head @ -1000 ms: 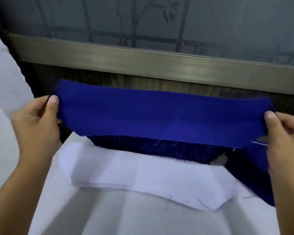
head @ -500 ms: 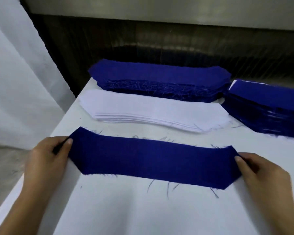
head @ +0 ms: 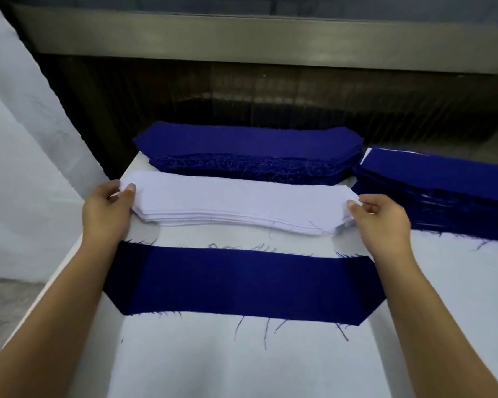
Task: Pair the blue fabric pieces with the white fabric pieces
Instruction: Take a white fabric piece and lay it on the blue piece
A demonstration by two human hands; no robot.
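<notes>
A single blue fabric piece [head: 242,282] lies flat on the white table [head: 242,363], close to me. Behind it sits a stack of white fabric pieces [head: 236,202]. My left hand [head: 107,208] pinches the left end of the top white piece between thumb and fingers. At the stack's right end, my right hand [head: 380,219] pinches the same top white piece. Farther back lies a thick stack of blue pieces [head: 247,147].
A second pile of blue pieces with white edges showing [head: 443,191] sits at the right. A dark wall and a metal rail [head: 242,38] run behind the table. The table's left edge drops to the floor [head: 6,305]. Loose threads lie around the blue piece.
Both hands laid the blue piece flat on the table, let go of it, and moved back to the white stack, where they now pinch its top piece at both ends.
</notes>
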